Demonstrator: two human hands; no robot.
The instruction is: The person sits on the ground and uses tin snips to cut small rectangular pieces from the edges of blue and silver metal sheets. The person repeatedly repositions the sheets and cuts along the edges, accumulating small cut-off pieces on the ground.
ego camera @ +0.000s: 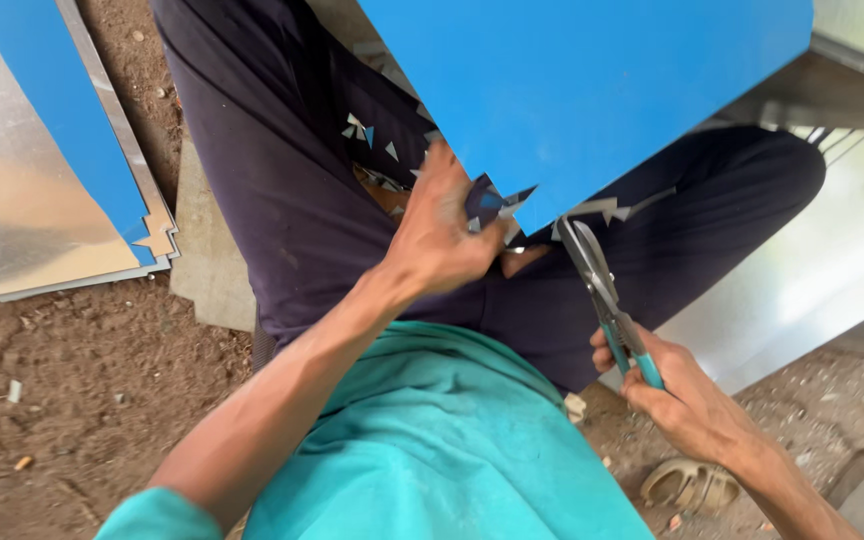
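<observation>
A large blue metal sheet [592, 90] rests across my lap, its lower corner pointing toward me. My left hand [442, 230] grips the sheet's lower edge near that corner. My right hand [677, 395] holds tin snips [602, 290] by their teal handles; the grey blades point up to the sheet's cut edge, where thin silvery slivers curl off. Small blue and silver offcuts [367, 130] lie scattered on my dark trousers [282, 180].
A stack of blue and silver metal sheets [42, 170] with notched corners lies on the dirt at left. A bare shiny sheet [822, 270] lies at right. A tan sandal [692, 485] sits on the brown soil [72, 400] near my right arm.
</observation>
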